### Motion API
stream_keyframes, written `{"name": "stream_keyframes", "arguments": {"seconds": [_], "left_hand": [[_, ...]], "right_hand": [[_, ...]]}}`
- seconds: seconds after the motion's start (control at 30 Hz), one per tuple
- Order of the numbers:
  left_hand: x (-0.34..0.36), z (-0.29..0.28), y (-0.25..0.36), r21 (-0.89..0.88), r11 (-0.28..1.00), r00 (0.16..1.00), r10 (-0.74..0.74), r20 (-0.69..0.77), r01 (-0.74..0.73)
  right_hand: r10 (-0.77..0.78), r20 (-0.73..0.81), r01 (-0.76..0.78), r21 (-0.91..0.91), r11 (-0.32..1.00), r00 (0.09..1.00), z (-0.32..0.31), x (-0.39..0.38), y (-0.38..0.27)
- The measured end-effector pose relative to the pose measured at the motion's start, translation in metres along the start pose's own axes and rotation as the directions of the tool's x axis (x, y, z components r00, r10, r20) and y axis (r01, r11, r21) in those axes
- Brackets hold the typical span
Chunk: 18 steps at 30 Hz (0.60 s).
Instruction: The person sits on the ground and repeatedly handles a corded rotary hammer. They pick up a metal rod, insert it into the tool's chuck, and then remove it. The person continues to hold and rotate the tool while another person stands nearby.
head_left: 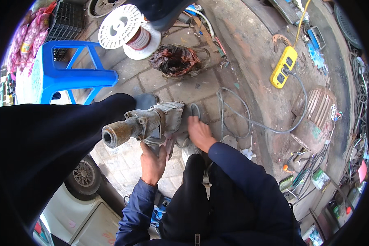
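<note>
A worn grey demolition hammer [162, 117] is tilted up in front of me, its rusty round chuck [117, 133] towards the left. My left hand [153, 166] is closed around its underside, thumb up; the part in the palm is partly hidden. At the tool's rear end, my right hand [201, 134] is closed by a loop of grey power cord [196, 109]. Its fingertips are bent down, and the cord seems to pass through them. The cord [274, 132] coils over the paving and leads to a yellow power strip [283, 67].
Beside a blue plastic stool [69, 78] stands a white spool [121, 28] of reddish wire. A crumpled dark bag [175, 60] lies ahead. On the right rests a rusty electric motor [315, 119]. Another person's dark trouser leg [61, 139] stretches in from the left.
</note>
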<state>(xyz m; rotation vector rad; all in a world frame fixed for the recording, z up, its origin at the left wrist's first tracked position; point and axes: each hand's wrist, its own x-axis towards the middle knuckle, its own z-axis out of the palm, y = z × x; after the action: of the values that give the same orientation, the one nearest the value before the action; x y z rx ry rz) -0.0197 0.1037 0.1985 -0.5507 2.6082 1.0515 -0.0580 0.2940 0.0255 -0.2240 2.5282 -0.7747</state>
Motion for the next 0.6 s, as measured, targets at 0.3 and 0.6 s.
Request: {"name": "stream_keyframes", "arguments": {"seconds": [0.3, 0.6], "left_hand": [[0.000, -0.008, 0.011, 0.039, 0.999, 0.998, 0.014, 0.066, -0.017], [0.005, -0.010, -0.006, 0.124, 0.988, 0.994, 0.087, 0.060, -0.094]], "right_hand": [[0.188, -0.009, -0.161, 0.485, 0.860, 0.982, 0.062, 0.070, 0.006], [0.148, 0.078, -0.166, 0.351, 0.922, 0.986, 0.079, 0.078, 0.013]]}}
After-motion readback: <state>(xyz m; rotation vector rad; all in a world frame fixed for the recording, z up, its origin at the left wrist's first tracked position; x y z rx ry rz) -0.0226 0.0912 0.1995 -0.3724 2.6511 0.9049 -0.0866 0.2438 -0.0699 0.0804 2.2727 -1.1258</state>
